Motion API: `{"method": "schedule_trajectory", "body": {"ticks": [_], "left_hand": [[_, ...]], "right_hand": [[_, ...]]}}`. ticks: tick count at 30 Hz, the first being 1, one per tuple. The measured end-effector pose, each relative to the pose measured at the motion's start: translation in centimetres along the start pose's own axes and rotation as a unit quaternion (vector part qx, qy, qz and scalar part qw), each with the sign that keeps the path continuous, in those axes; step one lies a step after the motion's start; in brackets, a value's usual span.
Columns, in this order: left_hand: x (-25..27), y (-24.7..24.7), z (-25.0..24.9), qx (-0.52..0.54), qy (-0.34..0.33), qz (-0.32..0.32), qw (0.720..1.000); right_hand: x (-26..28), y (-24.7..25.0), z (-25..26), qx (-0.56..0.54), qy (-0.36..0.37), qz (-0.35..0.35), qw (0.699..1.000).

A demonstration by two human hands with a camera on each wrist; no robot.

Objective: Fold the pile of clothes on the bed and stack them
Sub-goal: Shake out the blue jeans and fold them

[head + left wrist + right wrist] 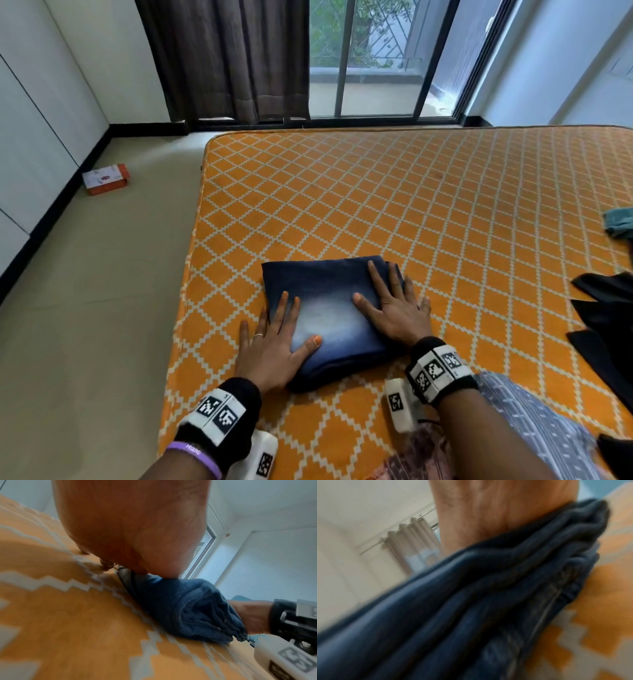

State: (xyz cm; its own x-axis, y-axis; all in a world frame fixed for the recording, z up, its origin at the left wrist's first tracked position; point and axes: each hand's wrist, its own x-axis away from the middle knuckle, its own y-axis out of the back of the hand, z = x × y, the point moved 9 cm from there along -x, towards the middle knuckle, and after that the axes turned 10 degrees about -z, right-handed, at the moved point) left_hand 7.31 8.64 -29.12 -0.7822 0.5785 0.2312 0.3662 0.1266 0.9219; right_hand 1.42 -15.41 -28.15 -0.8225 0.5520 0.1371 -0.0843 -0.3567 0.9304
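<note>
Already folded, denim bundle (329, 315) lies on bed (445, 205) near front edge; left hand (274, 346) and right hand (394, 308) flat, fingers spread, pressing it. Likely heavy, thick, limp: lift from underneath both sides

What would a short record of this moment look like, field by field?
Surface: orange diamond-patterned mattress
Item being worked: folded dark blue denim garment, lying flat on the mattress
Left hand: fingers straight, pressing the garment's left edge
Right hand: flat on the garment's right side
Still unfolded: black clothes at the right edge
On the floor: small orange-and-white box
</note>
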Motion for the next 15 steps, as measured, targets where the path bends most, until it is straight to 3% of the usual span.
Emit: {"method": "schedule_trajectory", "body": {"ticks": [3, 5, 6, 8, 12, 15], "left_hand": [[0.3, 1.0, 0.3, 0.046, 0.031, -0.046, 0.997], [0.9, 2.7, 0.7, 0.131, 0.077, -0.139, 0.979], [1.3, 3.6, 1.0, 0.178, 0.101, -0.188, 0.961], [2.1, 4.2, 1.5, 0.268, 0.157, -0.219, 0.925], [2.3, 1.2, 2.8, 0.443, 0.291, -0.151, 0.835], [2.3, 0.2, 1.0, 0.592, 0.317, -0.060, 0.738]], "right_hand": [[-0.8, 1.3, -4.1, -0.078, -0.098, 0.000, 0.992], [-0.2, 2.9, -5.9, -0.171, -0.150, -0.053, 0.972], [0.4, 3.9, -6.7, -0.232, -0.175, -0.106, 0.951], [2.6, 5.5, -7.5, -0.348, -0.231, -0.202, 0.886], [8.4, 3.6, -5.9, -0.489, -0.345, -0.224, 0.769], [13.5, -1.2, -3.8, -0.517, -0.418, -0.171, 0.727]]}}
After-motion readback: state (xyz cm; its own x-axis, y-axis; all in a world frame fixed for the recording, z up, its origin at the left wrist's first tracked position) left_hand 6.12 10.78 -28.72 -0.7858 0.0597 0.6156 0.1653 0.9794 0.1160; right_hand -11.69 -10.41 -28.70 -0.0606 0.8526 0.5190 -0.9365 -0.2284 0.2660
